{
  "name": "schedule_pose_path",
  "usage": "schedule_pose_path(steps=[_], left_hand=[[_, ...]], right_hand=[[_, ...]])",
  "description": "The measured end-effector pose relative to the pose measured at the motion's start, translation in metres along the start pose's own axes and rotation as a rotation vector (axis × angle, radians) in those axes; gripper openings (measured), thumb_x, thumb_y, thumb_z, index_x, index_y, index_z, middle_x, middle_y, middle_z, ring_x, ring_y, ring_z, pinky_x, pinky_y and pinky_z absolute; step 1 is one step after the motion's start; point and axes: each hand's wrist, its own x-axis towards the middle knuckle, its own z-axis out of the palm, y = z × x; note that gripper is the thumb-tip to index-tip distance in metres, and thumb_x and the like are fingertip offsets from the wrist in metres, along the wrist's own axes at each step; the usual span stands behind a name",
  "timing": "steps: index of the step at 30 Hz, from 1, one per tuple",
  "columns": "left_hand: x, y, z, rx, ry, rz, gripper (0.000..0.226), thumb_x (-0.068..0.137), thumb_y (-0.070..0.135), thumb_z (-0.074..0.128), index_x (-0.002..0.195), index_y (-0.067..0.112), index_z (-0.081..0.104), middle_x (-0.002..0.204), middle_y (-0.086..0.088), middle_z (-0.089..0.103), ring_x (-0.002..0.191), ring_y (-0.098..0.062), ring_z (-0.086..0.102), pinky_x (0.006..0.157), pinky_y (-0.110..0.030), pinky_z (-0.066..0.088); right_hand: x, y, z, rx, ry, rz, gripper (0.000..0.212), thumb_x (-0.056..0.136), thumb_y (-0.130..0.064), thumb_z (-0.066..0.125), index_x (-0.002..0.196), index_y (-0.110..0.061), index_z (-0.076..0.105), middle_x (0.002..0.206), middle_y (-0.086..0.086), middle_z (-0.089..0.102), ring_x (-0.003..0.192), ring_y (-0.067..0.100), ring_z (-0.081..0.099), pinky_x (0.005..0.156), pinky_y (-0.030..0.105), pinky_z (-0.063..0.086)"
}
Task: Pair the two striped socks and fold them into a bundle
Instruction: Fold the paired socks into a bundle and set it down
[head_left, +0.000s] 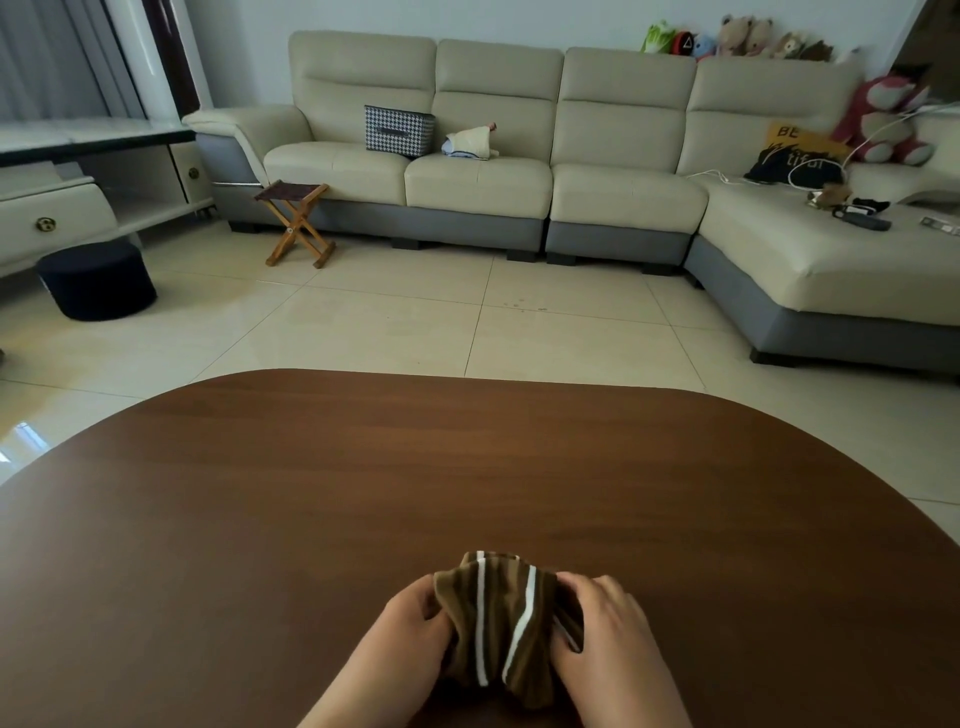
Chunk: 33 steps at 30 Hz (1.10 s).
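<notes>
The brown striped socks (506, 621), with thin white stripes, are bunched together into one lump at the near middle of the brown wooden table (467, 467). My left hand (410, 631) grips the lump's left side, fingers tucked into the fabric. On its right side my right hand (605, 623) holds it, fingertips pressed into the cloth. I cannot tell the two socks apart within the lump; its lower part is partly hidden between my hands.
Beyond the table's far rounded edge lies a tiled floor (415, 322). A beige sectional sofa (493, 156) runs along the back wall. A small folding stool (296, 221) and a dark round pouf (96, 280) stand at the left.
</notes>
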Motion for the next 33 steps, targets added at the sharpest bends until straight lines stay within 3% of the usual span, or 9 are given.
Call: schedule_pose_path(steps=[2, 5, 8, 12, 15, 22, 26, 30, 33], left_hand=[[-0.001, 0.000, 0.001, -0.119, -0.036, -0.012, 0.022, 0.088, 0.014, 0.056, 0.092, 0.028, 0.072, 0.087, 0.002, 0.080, 0.087, -0.013, 0.073, 0.085, -0.032, 0.056], [-0.003, 0.002, 0.003, -0.353, -0.100, -0.051, 0.022, 0.088, 0.008, 0.057, 0.087, 0.018, 0.077, 0.085, -0.008, 0.080, 0.082, -0.018, 0.075, 0.064, -0.024, 0.058], [-0.007, 0.009, 0.008, -0.521, -0.217, -0.060, 0.023, 0.086, 0.006, 0.058, 0.092, 0.016, 0.077, 0.092, -0.013, 0.078, 0.085, -0.022, 0.074, 0.065, -0.028, 0.059], [-0.008, 0.017, 0.013, -0.620, -0.277, -0.015, 0.026, 0.087, 0.003, 0.054, 0.092, 0.013, 0.077, 0.085, -0.012, 0.078, 0.074, -0.019, 0.074, 0.063, -0.031, 0.059], [-0.009, 0.024, 0.015, -0.642, -0.259, 0.022, 0.025, 0.087, 0.001, 0.053, 0.089, 0.009, 0.077, 0.077, -0.014, 0.076, 0.066, -0.019, 0.072, 0.059, -0.031, 0.059], [-0.009, 0.025, 0.018, -0.604, -0.171, 0.115, 0.020, 0.084, 0.003, 0.059, 0.084, 0.012, 0.077, 0.068, -0.009, 0.074, 0.059, -0.016, 0.069, 0.054, -0.028, 0.057], [-0.008, 0.025, 0.019, -0.612, -0.081, 0.160, 0.019, 0.066, 0.013, 0.076, 0.084, 0.007, 0.075, 0.062, -0.012, 0.073, 0.050, -0.019, 0.066, 0.046, -0.026, 0.052], [-0.005, 0.023, 0.016, -0.513, 0.111, 0.185, 0.002, 0.074, 0.009, 0.073, 0.073, 0.009, 0.072, 0.063, -0.013, 0.071, 0.053, -0.019, 0.061, 0.047, -0.027, 0.049], [-0.004, 0.023, 0.015, -0.391, 0.265, 0.237, 0.011, 0.075, 0.010, 0.071, 0.065, 0.016, 0.072, 0.054, -0.006, 0.070, 0.048, -0.013, 0.058, 0.045, -0.023, 0.046]], right_hand=[[-0.002, -0.001, -0.002, 0.115, 0.014, 0.014, 0.037, 0.088, -0.026, 0.054, 0.123, -0.035, 0.048, 0.117, -0.011, 0.051, 0.119, 0.008, 0.044, 0.099, 0.019, 0.034], [-0.005, -0.005, -0.006, 0.418, 0.020, 0.100, 0.016, 0.083, -0.026, 0.063, 0.089, -0.040, 0.057, 0.094, -0.019, 0.062, 0.094, -0.005, 0.057, 0.077, 0.014, 0.041], [-0.006, -0.009, -0.004, 0.575, -0.006, 0.118, 0.013, 0.081, -0.026, 0.067, 0.078, -0.038, 0.062, 0.087, -0.015, 0.068, 0.080, -0.010, 0.060, 0.064, 0.009, 0.043], [-0.002, -0.018, -0.002, 0.620, 0.054, 0.050, 0.023, 0.081, -0.016, 0.068, 0.073, -0.037, 0.061, 0.094, -0.007, 0.060, 0.080, -0.005, 0.062, 0.074, 0.013, 0.049], [-0.001, -0.023, -0.005, 0.652, 0.058, 0.022, 0.025, 0.081, -0.012, 0.067, 0.075, -0.036, 0.063, 0.095, -0.004, 0.059, 0.080, -0.010, 0.061, 0.067, 0.004, 0.048], [-0.005, -0.027, -0.011, 0.704, -0.037, 0.006, 0.019, 0.083, -0.016, 0.064, 0.082, -0.034, 0.070, 0.088, -0.002, 0.072, 0.083, 0.005, 0.066, 0.074, 0.020, 0.053], [-0.004, -0.029, -0.018, 0.780, -0.088, 0.048, 0.015, 0.082, -0.016, 0.064, 0.084, -0.029, 0.072, 0.077, -0.007, 0.076, 0.071, 0.001, 0.069, 0.054, 0.008, 0.049], [-0.004, -0.028, -0.022, 0.814, 0.046, 0.086, 0.015, 0.085, -0.012, 0.059, 0.085, -0.026, 0.065, 0.082, -0.006, 0.070, 0.075, 0.000, 0.064, 0.061, 0.013, 0.049], [-0.008, -0.032, -0.027, 0.806, 0.100, 0.034, 0.015, 0.084, -0.012, 0.060, 0.079, -0.026, 0.065, 0.070, -0.006, 0.064, 0.062, 0.000, 0.060, 0.055, 0.013, 0.049]])
